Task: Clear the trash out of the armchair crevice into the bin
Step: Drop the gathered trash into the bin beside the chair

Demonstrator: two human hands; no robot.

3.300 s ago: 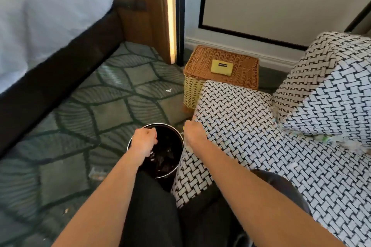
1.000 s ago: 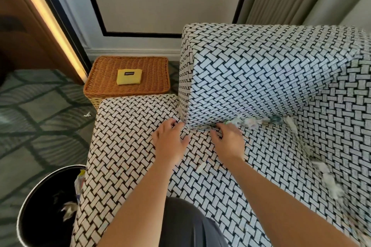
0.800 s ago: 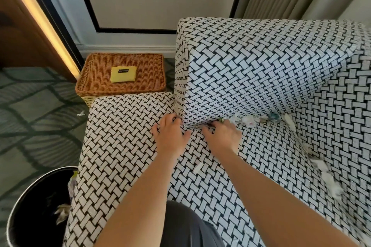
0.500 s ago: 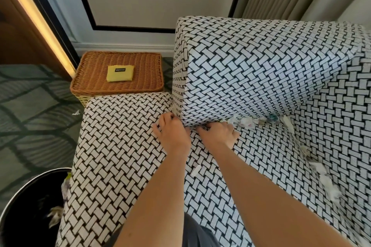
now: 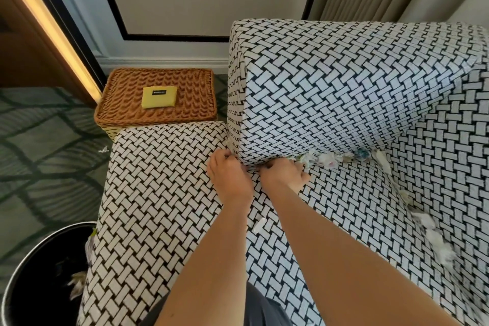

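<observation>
The black-and-white woven armchair's seat (image 5: 164, 193) meets its armrest (image 5: 330, 92) at a crevice. Crumpled paper and wrapper trash (image 5: 326, 162) lines that crevice, and more white scraps (image 5: 436, 241) sit along the back crevice on the right. My left hand (image 5: 229, 180) rests on the seat with its fingertips curled in at the armrest's front corner. My right hand (image 5: 284, 176) is beside it, its fingers tucked under the armrest at the left end of the trash strip. The fingertips of both hands are hidden. The black bin (image 5: 34, 280) stands at the lower left with paper inside.
One white scrap (image 5: 258, 225) lies on the seat between my forearms. Another scrap (image 5: 103, 149) is on the patterned carpet. A wicker basket (image 5: 127, 114) with a yellow packet (image 5: 158, 97) stands behind the seat, by the wall. Curtains hang at the upper right.
I turned from the bin to the armchair. Both hands moved onto the seat and slid forward. Their fingers now press into the crevice under the armrest.
</observation>
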